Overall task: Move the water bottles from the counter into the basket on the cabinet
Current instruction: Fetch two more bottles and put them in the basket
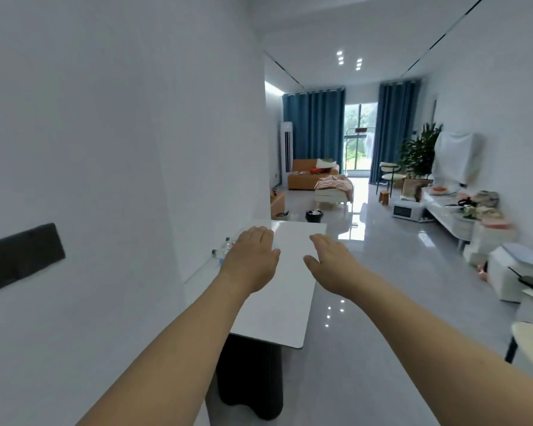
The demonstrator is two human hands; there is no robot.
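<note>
A white counter (285,290) runs along the left wall on a dark base. Clear water bottles (223,249) with white caps stand at its far left, against the wall, partly hidden behind my left hand (251,256). That hand hovers palm down over the counter beside the bottles, fingers apart, holding nothing. My right hand (333,259) hovers palm down over the counter's right edge, also with nothing in it. No basket shows clearly in this view.
A white wall (105,149) with a black panel (19,256) fills the left. Glossy grey floor (382,272) stretches right. A low white cabinet (446,213) with clutter lines the right wall. A black bucket (314,215) stands beyond the counter, near a sofa (308,176).
</note>
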